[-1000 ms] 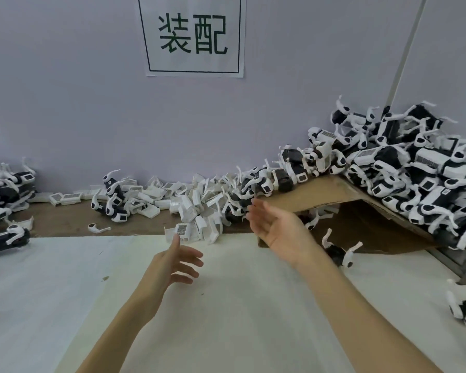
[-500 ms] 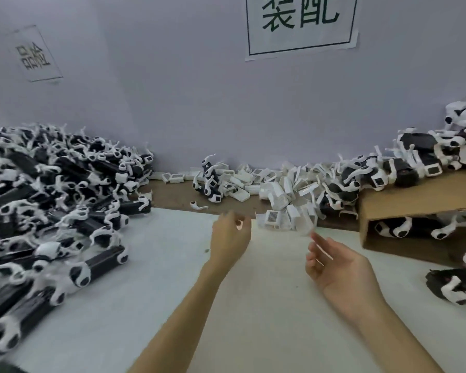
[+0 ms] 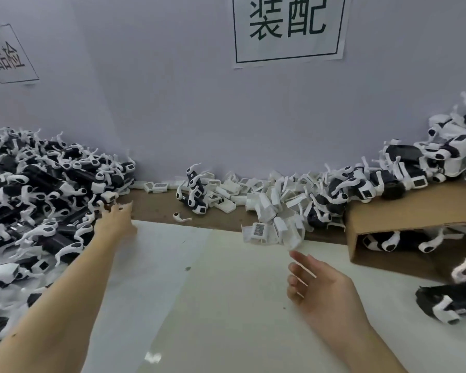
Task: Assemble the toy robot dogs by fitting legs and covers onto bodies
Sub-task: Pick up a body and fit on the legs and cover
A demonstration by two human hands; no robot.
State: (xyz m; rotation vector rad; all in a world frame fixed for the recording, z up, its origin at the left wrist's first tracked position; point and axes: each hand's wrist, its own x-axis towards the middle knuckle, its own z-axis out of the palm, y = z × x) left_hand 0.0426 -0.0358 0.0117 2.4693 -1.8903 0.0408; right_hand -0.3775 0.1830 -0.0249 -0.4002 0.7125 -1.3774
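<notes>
Hands work over a tabletop (image 3: pixel 199 305) covered in white sheeting, with a brown strip along the wall. The left hand (image 3: pixel 117 222) reaches out to the near edge of a large pile of black-and-white toy dog bodies (image 3: pixel 33 200) heaped on the left side; motion blur hides its fingers, so I cannot tell whether it grips anything or is merely touching the pile. The right hand (image 3: pixel 323 289) hovers above the white sheeting nearer the camera, palm turned inward, fingers (image 3: pixel 301 261) relaxed and slightly spread, holding nothing.

Loose white covers (image 3: pixel 267 208) lie in a scattered heap against the wall in the middle, some spilling onto the edge of the sheeting just beyond the right hand. Beside them, to the left, a few dog bodies (image 3: pixel 193 193) with legs fitted stand stacked, and a single white leg (image 3: pixel 181 218) lies apart on the brown strip. On the right, a tipped cardboard box (image 3: pixel 404 211) carries more assembled dogs (image 3: pixel 428 162) on its top, with others inside its opening. One black-and-white dog (image 3: pixel 444 300) lies alone on the sheeting at the far right. Two paper signs (image 3: pixel 288 28) hang on the wall.
</notes>
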